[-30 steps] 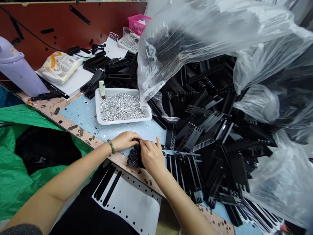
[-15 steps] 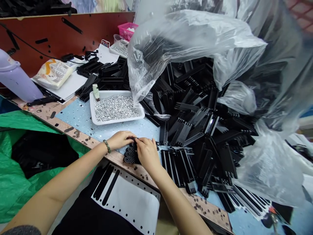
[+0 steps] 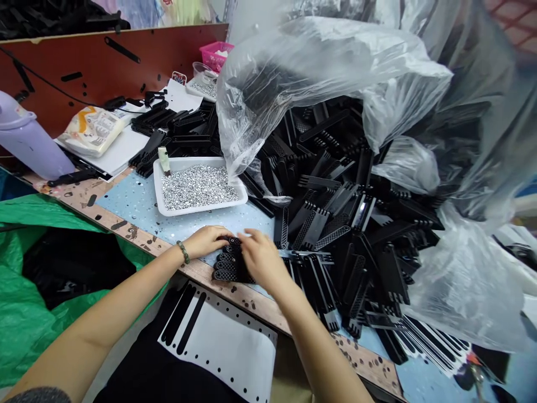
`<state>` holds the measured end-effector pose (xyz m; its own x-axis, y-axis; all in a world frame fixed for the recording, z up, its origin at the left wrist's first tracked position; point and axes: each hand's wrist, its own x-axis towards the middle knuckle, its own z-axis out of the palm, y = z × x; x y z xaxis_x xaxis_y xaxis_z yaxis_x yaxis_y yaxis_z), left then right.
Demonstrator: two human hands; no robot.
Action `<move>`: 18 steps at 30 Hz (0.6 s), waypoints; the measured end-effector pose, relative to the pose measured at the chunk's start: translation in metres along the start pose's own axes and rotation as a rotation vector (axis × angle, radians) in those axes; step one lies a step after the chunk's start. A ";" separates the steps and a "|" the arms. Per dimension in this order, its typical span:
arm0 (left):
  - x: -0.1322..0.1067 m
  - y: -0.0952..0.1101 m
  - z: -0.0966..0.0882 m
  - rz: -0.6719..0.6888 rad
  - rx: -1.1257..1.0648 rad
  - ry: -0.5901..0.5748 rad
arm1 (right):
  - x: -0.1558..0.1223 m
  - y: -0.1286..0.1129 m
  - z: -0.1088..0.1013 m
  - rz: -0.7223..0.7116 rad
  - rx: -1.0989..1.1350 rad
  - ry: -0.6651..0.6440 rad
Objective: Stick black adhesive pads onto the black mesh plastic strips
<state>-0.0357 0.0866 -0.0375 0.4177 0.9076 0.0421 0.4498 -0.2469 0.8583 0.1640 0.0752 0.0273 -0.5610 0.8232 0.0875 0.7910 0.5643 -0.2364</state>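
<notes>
Strips of stiff, light black perforated plastic sit stacked on the counter, best taken by their long edges, the left hand curled closed on them, the right hand open beside them.

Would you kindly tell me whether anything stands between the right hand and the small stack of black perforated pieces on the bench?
Nothing visible does: the right hand is right at one end of the stack of black perforated pieces, with no other object between them. The left hand is at the stack's other side, out of the way.
</notes>
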 end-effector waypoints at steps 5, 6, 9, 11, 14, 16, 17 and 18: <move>-0.008 0.015 -0.005 -0.007 0.005 0.010 | -0.018 0.061 0.003 0.161 0.189 0.126; -0.013 0.020 -0.004 -0.005 0.034 0.038 | -0.022 0.066 0.006 0.171 0.194 0.089; -0.029 0.035 0.006 0.032 0.183 0.051 | -0.030 0.066 0.012 0.187 0.193 0.009; -0.036 0.040 0.014 0.068 0.280 -0.016 | -0.033 0.061 0.012 0.200 0.187 -0.002; -0.033 0.040 0.022 0.087 0.362 -0.068 | -0.038 0.058 0.010 0.208 0.207 -0.015; -0.026 0.037 0.021 0.092 0.382 -0.066 | -0.041 0.058 0.009 0.198 0.236 -0.023; -0.023 0.036 0.020 0.101 0.390 -0.065 | -0.042 0.059 0.009 0.192 0.246 -0.021; -0.021 0.035 0.018 0.114 0.400 -0.066 | -0.044 0.059 0.009 0.187 0.249 -0.008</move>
<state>-0.0150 0.0531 -0.0177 0.5264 0.8464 0.0808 0.6635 -0.4683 0.5835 0.2337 0.0716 0.0009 -0.4140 0.9102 0.0128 0.7974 0.3694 -0.4773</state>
